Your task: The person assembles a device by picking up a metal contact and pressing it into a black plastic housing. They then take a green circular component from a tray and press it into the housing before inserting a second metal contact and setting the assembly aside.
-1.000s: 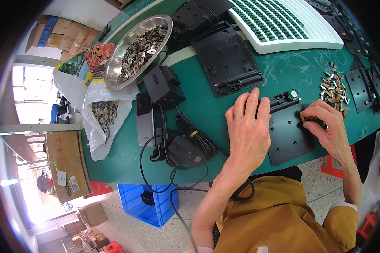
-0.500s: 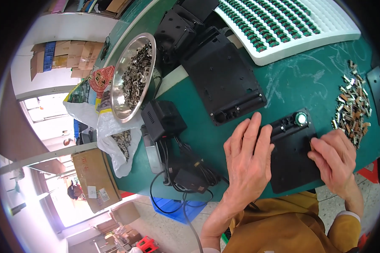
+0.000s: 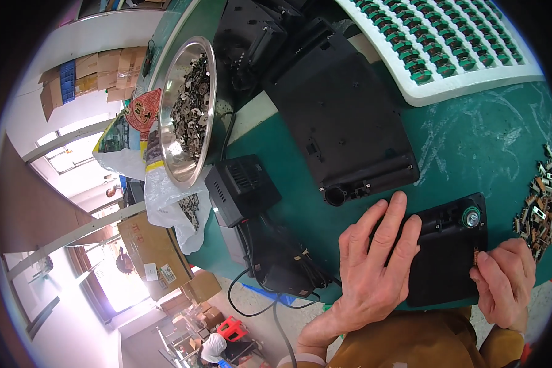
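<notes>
A flat black plastic panel [image 3: 444, 270] lies near the table's front edge, with a round silver part ringed in green [image 3: 471, 217] set at its top right corner. My left hand [image 3: 374, 264] rests across the panel's left edge, fingers stretched out and holding nothing. At the panel's right edge, my right hand [image 3: 506, 282] is pinched on a small brown strip-like part [image 3: 476, 256]. Beyond my left fingertips lies a larger black panel [image 3: 349, 122] with an empty round recess at its near end. A pile of small brown and silver parts [image 3: 538, 205] lies beyond my right hand.
A white foam tray [image 3: 435, 95] of green-rimmed round parts stands at the far right. At left are a steel bowl [image 3: 210, 122] of metal pieces, a plastic bag [image 3: 172, 208], a black box-shaped device [image 3: 242, 187] and loose cables [image 3: 254, 276]. More black panels [image 3: 245, 37] lie behind.
The view has shifted, so the table things sit elsewhere in the picture. My left hand stays on the panel. The brown part in my right fingers shows more clearly now.
</notes>
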Demonstrator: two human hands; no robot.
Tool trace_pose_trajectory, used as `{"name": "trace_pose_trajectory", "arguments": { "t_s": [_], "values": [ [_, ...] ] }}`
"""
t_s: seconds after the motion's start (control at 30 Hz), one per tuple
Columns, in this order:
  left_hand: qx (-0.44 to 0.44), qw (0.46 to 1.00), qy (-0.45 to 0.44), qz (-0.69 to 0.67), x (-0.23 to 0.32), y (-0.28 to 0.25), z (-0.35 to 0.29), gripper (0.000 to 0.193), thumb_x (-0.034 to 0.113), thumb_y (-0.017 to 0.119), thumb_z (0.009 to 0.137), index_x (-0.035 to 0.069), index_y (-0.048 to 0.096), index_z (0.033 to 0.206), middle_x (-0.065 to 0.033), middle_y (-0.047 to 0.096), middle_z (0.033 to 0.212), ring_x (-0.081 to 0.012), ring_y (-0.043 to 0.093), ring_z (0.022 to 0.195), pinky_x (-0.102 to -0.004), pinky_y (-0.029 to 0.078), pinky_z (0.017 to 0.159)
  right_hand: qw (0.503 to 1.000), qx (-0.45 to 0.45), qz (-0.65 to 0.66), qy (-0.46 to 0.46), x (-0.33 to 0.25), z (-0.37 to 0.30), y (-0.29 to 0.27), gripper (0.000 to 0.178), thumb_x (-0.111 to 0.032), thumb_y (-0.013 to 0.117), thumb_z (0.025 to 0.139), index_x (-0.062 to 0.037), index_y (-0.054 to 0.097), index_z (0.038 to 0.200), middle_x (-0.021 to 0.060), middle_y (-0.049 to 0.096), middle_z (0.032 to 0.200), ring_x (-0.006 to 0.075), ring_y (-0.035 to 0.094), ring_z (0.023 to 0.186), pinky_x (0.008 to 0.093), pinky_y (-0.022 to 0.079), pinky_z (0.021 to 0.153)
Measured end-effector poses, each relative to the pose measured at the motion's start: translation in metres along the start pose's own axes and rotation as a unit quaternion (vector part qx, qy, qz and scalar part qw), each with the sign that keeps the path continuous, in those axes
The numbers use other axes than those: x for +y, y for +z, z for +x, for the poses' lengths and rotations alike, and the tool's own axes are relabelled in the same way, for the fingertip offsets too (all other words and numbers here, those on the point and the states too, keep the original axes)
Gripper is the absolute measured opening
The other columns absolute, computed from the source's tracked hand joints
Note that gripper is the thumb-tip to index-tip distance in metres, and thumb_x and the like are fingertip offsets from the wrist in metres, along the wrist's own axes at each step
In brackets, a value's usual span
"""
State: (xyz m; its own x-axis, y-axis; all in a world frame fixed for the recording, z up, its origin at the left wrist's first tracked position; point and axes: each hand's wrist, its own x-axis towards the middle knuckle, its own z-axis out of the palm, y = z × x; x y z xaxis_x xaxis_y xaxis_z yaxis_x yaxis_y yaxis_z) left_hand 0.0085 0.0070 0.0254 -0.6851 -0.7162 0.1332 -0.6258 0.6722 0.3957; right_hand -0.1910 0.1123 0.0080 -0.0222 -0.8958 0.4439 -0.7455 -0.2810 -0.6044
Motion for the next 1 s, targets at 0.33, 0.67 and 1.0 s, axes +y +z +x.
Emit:
{"name": "trace_pose_trajectory", "arguments": {
  "t_s": [0.33, 0.67, 1.0],
  "values": [
    [0.014, 0.999, 0.027, 0.019, 0.001, -0.001, 0.003, 0.039, 0.001, 0.073, 0.073, -0.005, 0.067, 0.111, -0.0238, 0.063, 0.128, -0.0383, 0.06, 0.111, -0.0428, 0.051, 0.086, 1.0, -0.018, -0.022, 0.014, -0.005, 0.003, -0.003, 0.032, 0.003, 0.076, 0.077, 0.0052, 0.065, 0.107, 0.0133, 0.06, 0.08, 0.0274, 0.055, 0.065, 0.0338, 0.043, 0.052],
    [0.084, 0.993, 0.062, 0.057, -0.001, 0.013, -0.006, 0.038, 0.003, 0.069, 0.08, -0.008, 0.061, 0.115, -0.0243, 0.061, 0.128, -0.038, 0.058, 0.115, -0.0445, 0.048, 0.091, 0.996, 0.069, -0.055, -0.005, -0.009, 0.003, 0.01, 0.03, 0.012, 0.077, 0.071, 0.0044, 0.067, 0.099, 0.0117, 0.061, 0.079, 0.0261, 0.057, 0.066, 0.0333, 0.044, 0.056],
    [0.118, 0.993, 0.023, 0.01, -0.006, 0.018, -0.013, 0.035, 0.0, 0.067, 0.084, -0.005, 0.06, 0.118, -0.02, 0.064, 0.125, -0.0345, 0.059, 0.121, -0.0431, 0.047, 0.099, 0.983, 0.171, -0.061, -0.015, -0.003, -0.004, 0.016, 0.019, 0.001, 0.08, 0.074, -0.001, 0.071, 0.09, 0.0084, 0.065, 0.076, 0.0233, 0.06, 0.065, 0.0327, 0.047, 0.057]
  ]
}}
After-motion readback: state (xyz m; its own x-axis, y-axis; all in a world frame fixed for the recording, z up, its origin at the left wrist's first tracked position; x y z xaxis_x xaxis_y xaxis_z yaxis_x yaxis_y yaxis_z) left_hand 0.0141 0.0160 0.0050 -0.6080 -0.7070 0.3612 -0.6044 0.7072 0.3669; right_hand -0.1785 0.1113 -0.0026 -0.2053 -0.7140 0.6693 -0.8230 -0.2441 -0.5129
